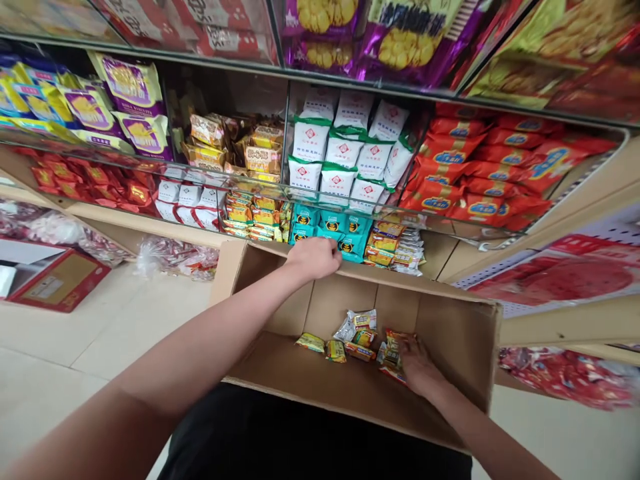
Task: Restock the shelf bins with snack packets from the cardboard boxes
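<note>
A deep cardboard box (445, 333) sits against my lap, its far side up against the shelf. My left hand (314, 259) is closed over the far rim of this box. Inside, my right hand (419, 365) reaches to the right part of the floor, with its fingers closed around a few small snack packets (391, 348); some fingertips are hidden. Just left of it lies a loose group of packets in yellow, orange and silver wrappers (364, 339). A yellow packet (311, 343) rests a little apart from them.
Beyond the box, the low shelf holds teal packets (333, 220) and orange-yellow packets (383, 243). Above are clear-fronted bins of white-and-green packets (340, 157) and red packets (450, 157). A red carton (63, 280) stands on the tiled floor at left, near plastic bags (175, 257).
</note>
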Available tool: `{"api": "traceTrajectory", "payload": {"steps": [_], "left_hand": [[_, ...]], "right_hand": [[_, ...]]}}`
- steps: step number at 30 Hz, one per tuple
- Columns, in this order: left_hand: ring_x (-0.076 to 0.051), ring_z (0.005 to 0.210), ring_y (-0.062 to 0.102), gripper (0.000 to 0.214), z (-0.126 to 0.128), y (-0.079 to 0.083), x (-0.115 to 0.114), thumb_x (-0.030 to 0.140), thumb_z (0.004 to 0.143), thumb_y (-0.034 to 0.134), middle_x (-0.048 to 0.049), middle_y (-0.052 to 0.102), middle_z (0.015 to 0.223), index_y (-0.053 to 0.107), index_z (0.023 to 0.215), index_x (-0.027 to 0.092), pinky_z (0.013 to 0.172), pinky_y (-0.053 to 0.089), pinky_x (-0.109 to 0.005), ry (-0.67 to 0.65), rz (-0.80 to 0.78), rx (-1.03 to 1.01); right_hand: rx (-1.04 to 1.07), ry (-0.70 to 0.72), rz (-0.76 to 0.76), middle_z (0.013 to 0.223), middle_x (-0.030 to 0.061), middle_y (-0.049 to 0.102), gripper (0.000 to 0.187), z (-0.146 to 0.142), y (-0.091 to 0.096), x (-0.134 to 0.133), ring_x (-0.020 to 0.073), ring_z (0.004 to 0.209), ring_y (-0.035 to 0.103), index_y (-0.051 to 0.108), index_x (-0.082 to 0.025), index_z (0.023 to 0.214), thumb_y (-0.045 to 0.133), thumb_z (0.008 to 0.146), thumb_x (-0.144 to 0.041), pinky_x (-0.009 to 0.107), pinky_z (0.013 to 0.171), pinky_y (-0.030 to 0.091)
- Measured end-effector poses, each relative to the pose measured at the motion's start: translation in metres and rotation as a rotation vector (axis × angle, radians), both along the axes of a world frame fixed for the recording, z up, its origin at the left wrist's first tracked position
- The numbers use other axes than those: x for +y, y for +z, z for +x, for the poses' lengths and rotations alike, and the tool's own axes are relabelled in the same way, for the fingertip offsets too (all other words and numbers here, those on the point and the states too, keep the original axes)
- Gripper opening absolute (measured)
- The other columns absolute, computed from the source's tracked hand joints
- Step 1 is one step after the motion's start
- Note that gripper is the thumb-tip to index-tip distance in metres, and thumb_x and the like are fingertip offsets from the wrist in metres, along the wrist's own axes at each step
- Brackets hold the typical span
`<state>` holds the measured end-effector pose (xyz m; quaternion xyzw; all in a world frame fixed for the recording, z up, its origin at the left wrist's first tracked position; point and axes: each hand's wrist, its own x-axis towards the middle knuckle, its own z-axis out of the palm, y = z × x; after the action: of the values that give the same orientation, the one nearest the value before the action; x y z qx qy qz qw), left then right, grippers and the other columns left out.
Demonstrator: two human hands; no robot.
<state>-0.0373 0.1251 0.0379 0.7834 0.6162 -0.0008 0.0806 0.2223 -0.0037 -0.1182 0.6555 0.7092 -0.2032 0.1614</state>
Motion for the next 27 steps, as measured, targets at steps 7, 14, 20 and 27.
{"api": "traceTrajectory", "payload": {"steps": [7, 14, 20, 27], "left_hand": [[-0.022, 0.085, 0.058, 0.041, -0.001, 0.001, -0.002, 0.044, 0.080, 0.027, -0.0055, 0.064, 0.091, 0.060, 0.094, 0.024, 0.069, 0.044, -0.031, 0.021, 0.007, 0.000], [-0.023, 0.084, 0.059, 0.041, -0.001, 0.000, -0.004, 0.046, 0.080, 0.027, -0.0055, 0.065, 0.094, 0.060, 0.093, 0.025, 0.066, 0.044, -0.031, 0.010, 0.020, -0.003], [-0.022, 0.084, 0.059, 0.041, -0.002, 0.003, -0.001, 0.046, 0.081, 0.029, -0.0060, 0.064, 0.092, 0.059, 0.096, 0.023, 0.069, 0.044, -0.031, 0.058, 0.022, -0.008], [-0.017, 0.111, 0.042, 0.032, 0.003, -0.006, -0.057, 0.027, 0.081, 0.040, -0.0074, 0.053, 0.116, 0.051, 0.110, 0.021, 0.097, 0.031, -0.033, -0.451, 0.248, -0.537]], "right_hand": [[0.010, -0.070, -0.027, 0.117, 0.0167, 0.050, 0.049, 0.007, -0.015, 0.013, 0.0279, 0.109, 0.045, 0.052, -0.011, 0.113, 0.056, 0.065, -0.013, 0.034, 0.089, 0.033], [0.180, -0.089, 0.012, 0.104, 0.0069, 0.061, 0.036, 0.013, -0.017, 0.000, 0.0167, 0.094, 0.056, 0.054, -0.017, 0.108, 0.042, 0.074, -0.010, 0.022, 0.078, 0.039], [0.273, -0.173, 0.194, 0.101, 0.0089, 0.061, 0.033, 0.003, 0.010, -0.010, 0.0206, 0.093, 0.056, 0.050, -0.020, 0.110, 0.034, 0.081, -0.015, 0.028, 0.078, 0.038], [1.063, -0.411, 0.363, 0.078, 0.0032, 0.059, 0.021, -0.041, 0.070, -0.024, 0.0165, 0.070, 0.055, 0.047, -0.018, 0.084, 0.049, 0.077, -0.038, 0.027, 0.064, 0.042]]}}
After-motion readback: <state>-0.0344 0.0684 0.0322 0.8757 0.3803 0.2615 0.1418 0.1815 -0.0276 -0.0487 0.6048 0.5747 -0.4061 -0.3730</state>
